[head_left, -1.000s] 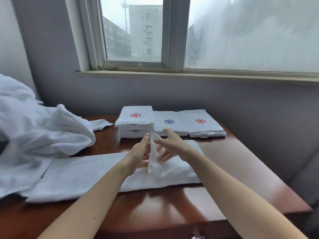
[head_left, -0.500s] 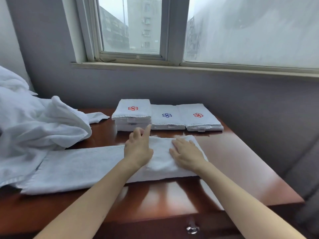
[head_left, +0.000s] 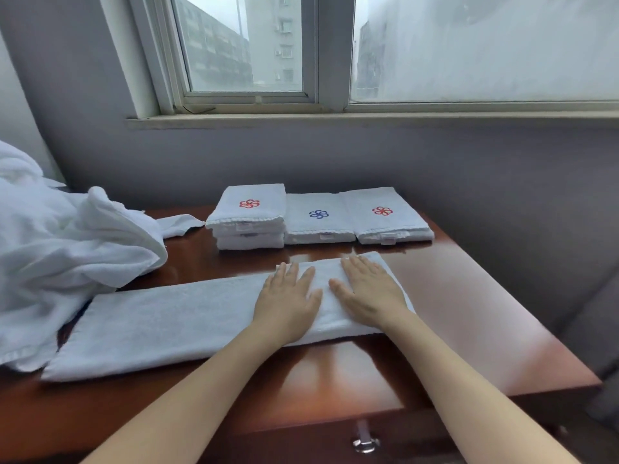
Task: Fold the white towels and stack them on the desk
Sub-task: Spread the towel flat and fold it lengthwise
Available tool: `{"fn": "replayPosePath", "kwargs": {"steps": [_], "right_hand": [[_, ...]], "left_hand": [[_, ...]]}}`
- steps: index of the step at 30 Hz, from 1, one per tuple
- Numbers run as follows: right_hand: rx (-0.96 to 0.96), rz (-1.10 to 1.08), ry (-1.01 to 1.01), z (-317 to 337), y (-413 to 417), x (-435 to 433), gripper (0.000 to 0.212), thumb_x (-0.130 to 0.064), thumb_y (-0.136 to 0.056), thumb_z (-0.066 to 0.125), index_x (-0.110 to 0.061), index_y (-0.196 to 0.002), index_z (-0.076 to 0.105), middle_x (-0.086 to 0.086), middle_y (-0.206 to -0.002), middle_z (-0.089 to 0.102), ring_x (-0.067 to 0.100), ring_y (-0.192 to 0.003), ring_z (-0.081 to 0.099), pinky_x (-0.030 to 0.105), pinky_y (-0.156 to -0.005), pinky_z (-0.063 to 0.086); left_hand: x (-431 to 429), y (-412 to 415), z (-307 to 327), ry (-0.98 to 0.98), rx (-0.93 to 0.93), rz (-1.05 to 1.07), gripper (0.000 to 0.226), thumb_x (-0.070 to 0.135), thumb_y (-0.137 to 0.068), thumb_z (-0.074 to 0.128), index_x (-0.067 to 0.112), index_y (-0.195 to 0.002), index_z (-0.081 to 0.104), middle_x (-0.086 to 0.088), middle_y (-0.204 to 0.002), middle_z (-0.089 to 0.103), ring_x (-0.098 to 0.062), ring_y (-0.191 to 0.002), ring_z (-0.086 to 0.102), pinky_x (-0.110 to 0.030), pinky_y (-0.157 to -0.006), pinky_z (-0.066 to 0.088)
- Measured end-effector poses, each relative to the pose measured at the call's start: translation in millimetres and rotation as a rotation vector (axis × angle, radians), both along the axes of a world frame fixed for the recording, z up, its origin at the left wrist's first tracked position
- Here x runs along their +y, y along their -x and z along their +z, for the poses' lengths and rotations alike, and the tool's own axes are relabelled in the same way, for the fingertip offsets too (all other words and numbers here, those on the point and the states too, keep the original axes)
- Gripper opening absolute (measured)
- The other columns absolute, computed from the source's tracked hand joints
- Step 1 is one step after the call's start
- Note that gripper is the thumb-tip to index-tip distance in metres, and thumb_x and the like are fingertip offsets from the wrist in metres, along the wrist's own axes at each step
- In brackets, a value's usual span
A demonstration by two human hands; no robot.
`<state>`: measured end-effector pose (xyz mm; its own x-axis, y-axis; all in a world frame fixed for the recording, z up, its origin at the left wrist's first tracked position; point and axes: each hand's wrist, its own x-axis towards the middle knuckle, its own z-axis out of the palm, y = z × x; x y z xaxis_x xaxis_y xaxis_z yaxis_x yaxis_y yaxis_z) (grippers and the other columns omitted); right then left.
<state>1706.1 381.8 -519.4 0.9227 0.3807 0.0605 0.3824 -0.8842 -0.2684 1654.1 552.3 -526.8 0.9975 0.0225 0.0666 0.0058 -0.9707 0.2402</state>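
**Grips.** Both lie palm-down, side by side, on the thicker end of the long towel (head_left: 160,324). The left grip (head_left: 287,298) is released, fingers straight and slightly spread, grasping nothing. The right grip (head_left: 370,291) is also released and flat, its thumb towards its neighbour. Neither pinches the cloth; they only press on it.

**Work item.** The long towel is a narrow strip lying across the tabletop (head_left: 475,316). Its doubled end sits directly under both grips. The rest runs away past the left grip as a thinner length.

**Assessment.** The flat press appears meant to set the crease and stop the upper layer from springing back. I judge this to be mid-fold, with the length to the left of the left grip still to be brought over.

**Finished stock.** Beyond the grips and apart from them, three lots stand in a row, edge to edge:
- a two-high stack (head_left: 249,217) ahead of the left grip
- a blue-marked towel (head_left: 318,219) between
- a red-marked towel (head_left: 385,216) ahead of the right grip

All lie emblem up, and they probably serve as the size reference.

**Pending.** Well to the left of the left grip, a loose heap (head_left: 73,249) of white cloth reaches the strip's far end.
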Motion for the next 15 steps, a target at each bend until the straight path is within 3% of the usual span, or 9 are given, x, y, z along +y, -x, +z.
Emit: {"fn": "replayPosePath", "kwargs": {"steps": [15], "right_hand": [[-0.030,-0.097,0.015,2.2,-22.6,-100.5,0.068,-0.058,-0.099,0.028,-0.023,-0.156,0.021,-0.005,-0.164,0.012,0.008,-0.150,0.005,0.025,-0.118,-0.001]], "left_hand": [[-98.0,-29.8,3.0,0.018,0.002,-0.075,0.061,0.051,-0.101,0.022,0.028,-0.157,0.013,-0.005,-0.165,0.000,-0.024,-0.152,-0.006,-0.039,-0.121,-0.005]]}}
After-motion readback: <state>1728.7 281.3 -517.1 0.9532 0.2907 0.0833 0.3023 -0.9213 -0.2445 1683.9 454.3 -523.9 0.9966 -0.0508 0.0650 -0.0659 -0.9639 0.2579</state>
